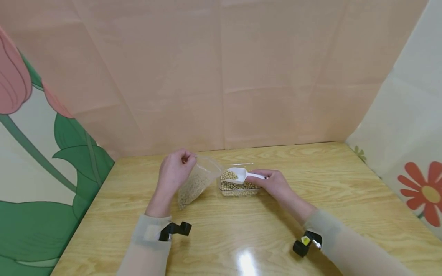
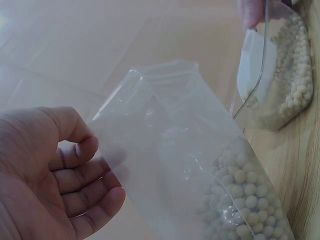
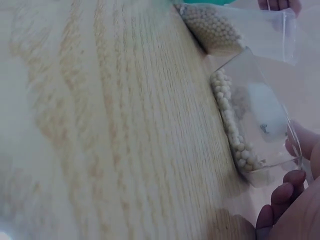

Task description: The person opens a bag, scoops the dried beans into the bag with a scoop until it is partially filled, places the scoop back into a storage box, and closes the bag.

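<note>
My left hand [image 1: 175, 168] pinches the upper edge of a clear plastic zip bag [image 2: 165, 125], tilted, its mouth leaning toward the container. Pale round beans [image 2: 245, 190], soybeans by their look, fill its lower part. Right beside the bag, a clear rectangular container [image 1: 239, 193] stands on the table, with beans of the same kind inside. My right hand [image 1: 275, 182] grips the handle of a white scoop [image 1: 242, 174]. The scoop's bowl is over the container, beans at its front end. From the right wrist view, the scoop shows only hazily through the container's wall.
The wood-grain table [image 1: 221, 237] runs back to a pinkish cloth wall [image 1: 221, 76]. Flower-printed panels border it on the left [image 1: 38, 161] and right [image 1: 407, 126]. Each wrist wears a black camera mount.
</note>
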Available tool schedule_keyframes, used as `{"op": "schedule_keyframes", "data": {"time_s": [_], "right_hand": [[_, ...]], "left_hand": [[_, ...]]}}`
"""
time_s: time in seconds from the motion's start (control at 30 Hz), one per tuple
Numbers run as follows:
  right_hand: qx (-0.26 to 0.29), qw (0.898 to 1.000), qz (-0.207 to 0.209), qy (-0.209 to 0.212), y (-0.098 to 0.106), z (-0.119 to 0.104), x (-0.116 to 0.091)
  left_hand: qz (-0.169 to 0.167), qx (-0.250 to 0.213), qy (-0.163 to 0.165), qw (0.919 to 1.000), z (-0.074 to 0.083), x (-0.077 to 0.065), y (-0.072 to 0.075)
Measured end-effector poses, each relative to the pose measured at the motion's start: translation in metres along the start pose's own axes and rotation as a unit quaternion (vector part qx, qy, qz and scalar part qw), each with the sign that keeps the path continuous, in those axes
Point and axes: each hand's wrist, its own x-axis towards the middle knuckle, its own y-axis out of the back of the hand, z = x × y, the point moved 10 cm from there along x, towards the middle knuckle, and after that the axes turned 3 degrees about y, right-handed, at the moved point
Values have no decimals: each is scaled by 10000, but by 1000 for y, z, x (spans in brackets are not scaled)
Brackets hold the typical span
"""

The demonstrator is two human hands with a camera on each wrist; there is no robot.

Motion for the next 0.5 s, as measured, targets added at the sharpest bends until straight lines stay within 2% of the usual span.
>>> {"op": "schedule_keyframes", "data": {"time_s": [0.3, 0.5], "right_hand": [[424, 9991, -54, -70, 10, 1, -4], [467, 9989, -68, 84, 22, -19, -9]], "left_hand": [[-31, -12, 2, 10000, 0, 0, -1], [-35, 12, 41, 10000, -2, 1, -1]]}}
